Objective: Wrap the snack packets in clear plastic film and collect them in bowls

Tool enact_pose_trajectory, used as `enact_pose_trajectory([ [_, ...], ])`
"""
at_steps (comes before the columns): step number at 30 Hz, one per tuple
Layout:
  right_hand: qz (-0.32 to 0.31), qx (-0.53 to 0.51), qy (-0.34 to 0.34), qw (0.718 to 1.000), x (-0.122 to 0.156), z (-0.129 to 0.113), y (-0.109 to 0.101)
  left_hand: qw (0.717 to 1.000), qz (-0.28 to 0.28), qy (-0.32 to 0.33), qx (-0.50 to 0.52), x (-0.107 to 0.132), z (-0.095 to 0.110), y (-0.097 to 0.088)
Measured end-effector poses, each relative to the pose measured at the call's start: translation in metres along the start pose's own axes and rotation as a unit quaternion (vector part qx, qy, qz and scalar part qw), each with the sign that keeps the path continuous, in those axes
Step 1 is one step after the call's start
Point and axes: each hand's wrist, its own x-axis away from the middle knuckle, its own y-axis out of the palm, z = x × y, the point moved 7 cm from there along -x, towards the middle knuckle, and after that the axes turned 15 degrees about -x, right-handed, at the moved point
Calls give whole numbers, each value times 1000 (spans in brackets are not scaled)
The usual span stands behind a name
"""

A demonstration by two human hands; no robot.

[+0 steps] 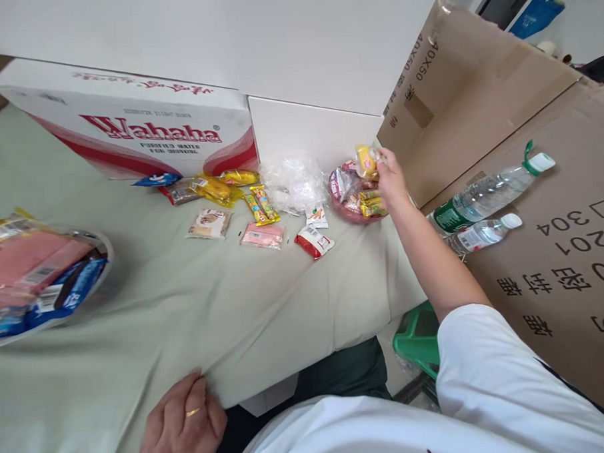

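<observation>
My right hand (391, 180) reaches far out and is closed on a small yellow snack packet (366, 161), holding it just above a pink bowl (349, 212) filled with wrapped snacks. My left hand (183, 424) rests at the near edge of the grey-green tablecloth (185, 312), fingers curled on the cloth, a ring on one finger. Several loose snack packets lie between the bowl and the box: a red sachet (314, 241), a pink packet (263, 235), a beige packet (210, 224), yellow wrappers (215, 189).
A white Wahaha carton (137, 127) stands at the back. A crumpled clear plastic bag (292, 180) lies beside the bowl. A clear tub of snacks (39, 281) sits at left. Two water bottles (486, 208) lie on cardboard boxes (558, 255) at right. A green stool (417, 338) is below.
</observation>
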Motion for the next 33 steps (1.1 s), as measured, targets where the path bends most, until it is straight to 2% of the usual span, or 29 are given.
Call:
enact_pose_trajectory([
  [3,-42,82,-26,995,12,-24,29,1000,4,-11,4,0,0,0],
  [5,-30,135,-31,990,20,-26,35,1000,10,-13,4,-1,1,-1],
  [7,-2,154,-34,987,26,-23,34,1000,16,-10,3,-3,2,-2],
  [10,4,142,-43,989,30,-17,31,1000,13,-12,4,-4,4,-5],
  [13,23,122,-52,991,32,-23,23,1000,-4,-23,5,-2,5,-5],
  [15,67,108,-81,989,39,-40,13,999,-13,-34,8,1,5,-3],
  [17,102,88,-143,981,49,-69,6,999,-19,-42,15,4,5,-1],
  [18,101,80,-174,976,54,-86,7,999,-18,-45,20,6,4,-1],
  [21,31,87,-227,970,63,-134,31,998,-11,-57,37,9,3,0],
  [24,-76,122,-251,957,64,-169,80,998,-16,-52,43,10,3,0],
  [26,-151,161,-249,943,64,-180,116,998,-21,-45,41,9,3,-1],
  [28,-205,210,-217,931,64,-180,143,998,-20,-44,41,7,3,-3],
  [30,-204,220,-184,936,61,-177,152,998,-20,-47,47,4,3,-6],
  [31,-181,196,-177,947,59,-177,148,997,-22,-49,54,3,3,-7],
  [33,-117,89,-174,974,56,-175,126,994,-30,-63,84,0,1,-9],
])
